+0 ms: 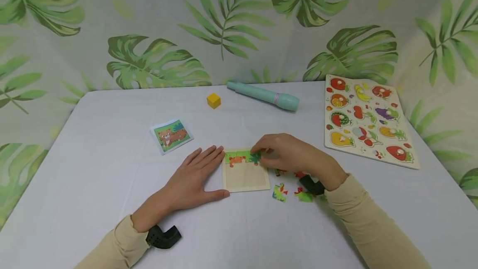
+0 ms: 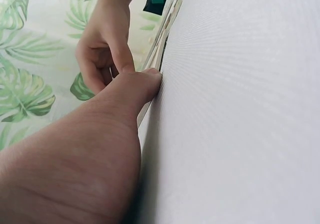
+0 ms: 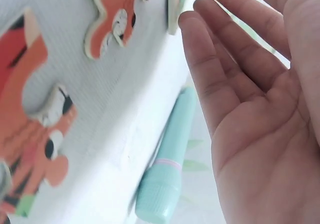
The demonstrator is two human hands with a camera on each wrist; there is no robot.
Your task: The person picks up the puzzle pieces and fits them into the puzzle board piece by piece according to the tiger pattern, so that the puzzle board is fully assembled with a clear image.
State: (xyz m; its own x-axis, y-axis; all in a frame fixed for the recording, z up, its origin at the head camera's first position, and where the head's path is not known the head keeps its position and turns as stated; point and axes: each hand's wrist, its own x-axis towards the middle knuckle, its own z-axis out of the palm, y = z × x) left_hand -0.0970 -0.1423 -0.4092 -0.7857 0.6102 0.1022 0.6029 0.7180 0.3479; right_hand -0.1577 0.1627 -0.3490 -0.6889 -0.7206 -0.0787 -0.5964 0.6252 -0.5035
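Observation:
A square wooden puzzle tray (image 1: pixel 246 179) has picture pieces (image 1: pixel 236 160) along its far edge, orange on green. My left hand (image 1: pixel 192 179) lies flat beside it, fingers spread on the table. Its fingertips reach the tray's left side and its thumb rests at the near left corner. At the far right corner, my right hand (image 1: pixel 285 152) pinches a dark green puzzle piece (image 1: pixel 255 159) between thumb and fingers. Loose puzzle pieces (image 1: pixel 279 192) lie right of the tray, some partly hidden under the right wrist; orange pieces (image 3: pixel 35 129) show large in the right wrist view.
A picture card with a tiger-like animal (image 1: pixel 171 135) lies at the left. Farther back are a yellow cube (image 1: pixel 214 101) and a mint-green tube-shaped object (image 1: pixel 263 95). A fruit peg board (image 1: pixel 367 121) lies at the right, in front of a leaf-patterned cloth (image 1: pixel 239 24).

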